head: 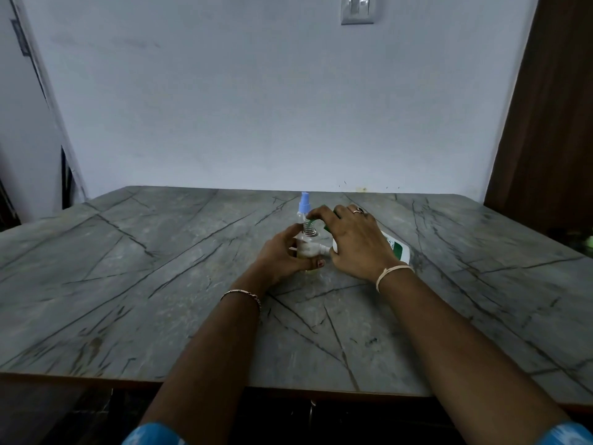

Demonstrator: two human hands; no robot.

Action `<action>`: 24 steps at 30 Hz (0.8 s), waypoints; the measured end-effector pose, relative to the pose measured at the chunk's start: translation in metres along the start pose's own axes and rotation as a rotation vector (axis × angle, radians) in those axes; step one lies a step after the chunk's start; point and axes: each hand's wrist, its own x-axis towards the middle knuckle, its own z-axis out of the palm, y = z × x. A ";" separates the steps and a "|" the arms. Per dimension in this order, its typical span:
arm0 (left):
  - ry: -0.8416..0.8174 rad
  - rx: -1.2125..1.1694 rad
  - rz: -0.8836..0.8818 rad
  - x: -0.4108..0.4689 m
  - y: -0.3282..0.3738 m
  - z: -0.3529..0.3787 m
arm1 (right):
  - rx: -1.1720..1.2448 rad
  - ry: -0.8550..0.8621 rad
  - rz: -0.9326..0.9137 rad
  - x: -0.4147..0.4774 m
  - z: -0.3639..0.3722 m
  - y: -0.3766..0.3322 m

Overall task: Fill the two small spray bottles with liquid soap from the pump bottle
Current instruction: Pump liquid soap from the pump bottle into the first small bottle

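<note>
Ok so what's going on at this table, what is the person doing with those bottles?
A person is working at the grey table. Their left hand grips a small clear bottle, upright, its threaded neck uncovered. The right hand reaches over the white pump bottle, and its fingertips pinch a green piece just above that open neck; I cannot tell what it is. A second small bottle, blue spray top on, stands just behind.

The surface (160, 284) is grey with dark veins; the far spray bottle (304, 205) has a blue top; the pump bottle (398, 248) is white and green.
</note>
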 end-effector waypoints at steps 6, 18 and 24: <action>-0.008 0.001 -0.011 -0.003 0.001 -0.001 | -0.063 -0.007 -0.031 -0.003 0.000 0.004; -0.004 0.014 0.015 -0.001 0.001 -0.001 | -0.037 -0.002 -0.012 0.001 0.001 0.001; -0.010 0.014 0.018 0.000 0.000 -0.001 | -0.074 0.024 -0.029 0.000 0.003 0.002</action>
